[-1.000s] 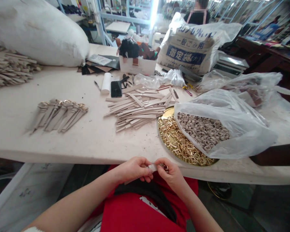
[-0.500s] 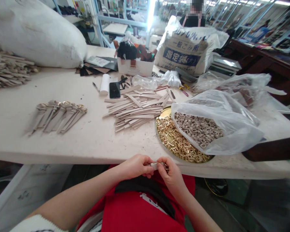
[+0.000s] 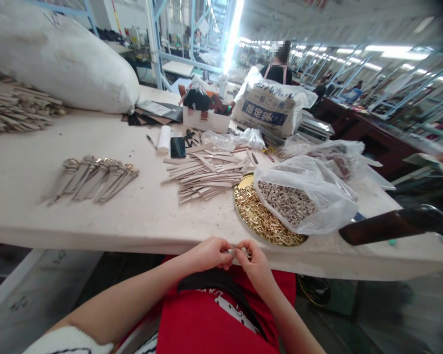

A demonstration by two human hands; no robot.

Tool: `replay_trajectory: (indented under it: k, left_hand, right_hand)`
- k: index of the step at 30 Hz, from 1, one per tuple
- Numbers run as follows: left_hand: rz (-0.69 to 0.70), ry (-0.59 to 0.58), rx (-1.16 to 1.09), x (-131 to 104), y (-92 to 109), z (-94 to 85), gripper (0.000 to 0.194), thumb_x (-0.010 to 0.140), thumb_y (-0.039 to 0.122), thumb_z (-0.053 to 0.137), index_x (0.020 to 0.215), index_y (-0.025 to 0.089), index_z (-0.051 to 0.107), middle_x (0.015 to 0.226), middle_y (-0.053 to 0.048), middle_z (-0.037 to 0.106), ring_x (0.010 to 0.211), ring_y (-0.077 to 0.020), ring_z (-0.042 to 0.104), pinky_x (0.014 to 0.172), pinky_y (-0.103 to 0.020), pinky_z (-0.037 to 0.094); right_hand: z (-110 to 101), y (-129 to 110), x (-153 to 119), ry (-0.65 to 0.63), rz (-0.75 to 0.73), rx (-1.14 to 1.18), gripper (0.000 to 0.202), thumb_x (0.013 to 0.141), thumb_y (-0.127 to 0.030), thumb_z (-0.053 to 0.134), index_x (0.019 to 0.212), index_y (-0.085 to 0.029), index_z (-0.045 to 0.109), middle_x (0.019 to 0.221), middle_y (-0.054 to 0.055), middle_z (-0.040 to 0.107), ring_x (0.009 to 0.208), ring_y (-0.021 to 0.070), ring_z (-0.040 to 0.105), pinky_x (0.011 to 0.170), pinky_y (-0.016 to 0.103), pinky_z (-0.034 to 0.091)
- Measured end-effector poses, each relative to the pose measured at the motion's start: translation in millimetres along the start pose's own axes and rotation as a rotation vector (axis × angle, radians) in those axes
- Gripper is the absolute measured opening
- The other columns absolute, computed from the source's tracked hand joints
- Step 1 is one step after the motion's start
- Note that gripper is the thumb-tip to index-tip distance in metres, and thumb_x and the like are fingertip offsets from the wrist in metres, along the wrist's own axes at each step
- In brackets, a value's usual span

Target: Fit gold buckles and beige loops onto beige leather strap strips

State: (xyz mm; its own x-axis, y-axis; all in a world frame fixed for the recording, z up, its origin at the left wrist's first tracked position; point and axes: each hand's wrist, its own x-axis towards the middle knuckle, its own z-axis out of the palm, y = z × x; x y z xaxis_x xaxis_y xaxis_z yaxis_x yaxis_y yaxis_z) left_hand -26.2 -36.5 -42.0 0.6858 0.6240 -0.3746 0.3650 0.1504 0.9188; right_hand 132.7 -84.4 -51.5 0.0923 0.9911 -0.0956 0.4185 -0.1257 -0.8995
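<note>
My left hand [image 3: 213, 254] and my right hand [image 3: 251, 258] meet over my lap at the table's front edge. Both are closed on a small pale strip [image 3: 231, 252], mostly hidden by the fingers. Some metal shows at my right fingertips. Beyond them lies a round golden tray [image 3: 248, 180] with many gold buckles [image 3: 264, 216]. An open clear bag of beige loops [image 3: 288, 201] rests partly over it. Loose beige strips [image 3: 206, 177] are heaped at mid-table. To the left lies a row of strips with buckles on them [image 3: 98, 177].
A large white sack [image 3: 66, 64] and a strip pile [image 3: 18, 105] stand at the far left. Behind are a phone [image 3: 177, 147], a white roll [image 3: 164, 139], a box [image 3: 206, 119] and a printed bag [image 3: 266, 105]. A dark post [image 3: 387, 226] leans in at right.
The view has tilted and shifted slightly. My hands have drawn a little closer together, and less of the pale strip shows between them.
</note>
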Motion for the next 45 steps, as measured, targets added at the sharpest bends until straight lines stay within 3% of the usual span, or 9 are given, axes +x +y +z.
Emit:
replay_trajectory:
  k: [3, 10, 14, 18, 25, 32, 35, 39, 45]
  left_hand:
    - [0.048, -0.056, -0.039, -1, -3, -3.2, 0.024, 0.071, 0.026, 0.047, 0.085, 0.013, 0.062, 0.063, -0.001, 0.063, 0.057, -0.0119, 0.056, 0.056, -0.020, 0.044]
    - [-0.002, 0.070, 0.100, 6, 8, -5.2, 0.024, 0.074, 0.027, 0.043, 0.081, 0.013, 0.061, 0.068, -0.004, 0.066, 0.061, -0.0130, 0.059, 0.056, -0.019, 0.042]
    - [-0.017, 0.029, 0.093, 17, 7, -14.4, 0.024, 0.074, 0.029, 0.044, 0.079, 0.014, 0.062, 0.066, -0.002, 0.065, 0.062, -0.0135, 0.058, 0.056, -0.020, 0.041]
    - [-0.066, -0.029, -0.106, 26, 2, -30.2, 0.026, 0.068, 0.027, 0.050, 0.089, 0.015, 0.059, 0.066, 0.000, 0.065, 0.064, -0.0148, 0.059, 0.058, -0.022, 0.043]
    - [-0.163, 0.012, -0.178, 38, -1, -43.0, 0.019, 0.066, 0.029, 0.054, 0.077, 0.014, 0.057, 0.060, 0.001, 0.062, 0.059, -0.0135, 0.057, 0.055, -0.022, 0.042]
    - [-0.123, 0.017, -0.206, 42, -5, -52.3, 0.020, 0.069, 0.030, 0.053, 0.079, 0.013, 0.057, 0.063, 0.000, 0.062, 0.061, -0.0119, 0.056, 0.057, -0.020, 0.042]
    - [-0.097, 0.044, -0.122, 41, 1, -60.2, 0.028, 0.070, 0.028, 0.053, 0.093, 0.012, 0.056, 0.064, 0.001, 0.062, 0.061, -0.0124, 0.056, 0.055, -0.020, 0.040]
    - [-0.006, 0.085, 0.005, 41, 9, -67.3, 0.049, 0.073, 0.027, 0.051, 0.120, 0.015, 0.040, 0.068, 0.001, 0.062, 0.063, -0.0139, 0.058, 0.055, -0.020, 0.040]
    - [0.002, 0.173, 0.513, 44, 1, -85.9, 0.043, 0.077, 0.034, 0.051, 0.118, 0.019, 0.047, 0.076, -0.002, 0.065, 0.070, -0.0180, 0.059, 0.058, -0.024, 0.040]
  right_hand:
    - [-6, -2, -2, -0.129, 0.000, 0.017, 0.015, 0.072, -0.032, 0.059, 0.077, -0.020, 0.053, 0.060, -0.004, 0.048, 0.056, 0.0128, 0.044, 0.054, 0.025, 0.035]
    - [6, 10, 11, 0.028, 0.148, 0.158, 0.025, 0.070, -0.041, 0.060, 0.078, -0.020, 0.049, 0.056, -0.007, 0.044, 0.046, 0.0109, 0.041, 0.045, 0.024, 0.033]
    - [9, 14, 19, -0.020, 0.194, 0.257, 0.028, 0.070, -0.044, 0.060, 0.080, -0.021, 0.048, 0.055, -0.007, 0.046, 0.043, 0.0104, 0.041, 0.043, 0.024, 0.033]
    - [2, 10, 28, -0.115, 0.147, 0.232, 0.022, 0.077, -0.042, 0.052, 0.079, -0.020, 0.050, 0.057, -0.004, 0.049, 0.049, 0.0119, 0.045, 0.047, 0.024, 0.036]
    - [6, 3, 46, -0.054, 0.000, 0.041, 0.010, 0.078, -0.030, 0.051, 0.080, -0.020, 0.053, 0.066, -0.001, 0.051, 0.058, 0.0138, 0.046, 0.056, 0.026, 0.036]
    - [15, 0, 63, -0.229, -0.038, 0.032, 0.014, 0.085, -0.030, 0.041, 0.088, -0.020, 0.051, 0.072, 0.001, 0.058, 0.066, 0.0157, 0.054, 0.061, 0.027, 0.041]
    - [21, 5, 69, -0.251, -0.046, -0.012, 0.023, 0.089, -0.033, 0.032, 0.098, -0.020, 0.049, 0.076, 0.002, 0.059, 0.067, 0.0156, 0.056, 0.061, 0.027, 0.041]
    - [28, 9, 78, -0.234, -0.073, -0.072, 0.031, 0.090, -0.035, 0.026, 0.107, -0.020, 0.046, 0.079, 0.003, 0.061, 0.064, 0.0153, 0.058, 0.058, 0.026, 0.042]
    - [28, 0, 92, -0.201, -0.022, -0.495, 0.038, 0.087, -0.040, 0.033, 0.113, -0.015, 0.046, 0.074, 0.007, 0.065, 0.067, 0.0225, 0.062, 0.059, 0.030, 0.042]
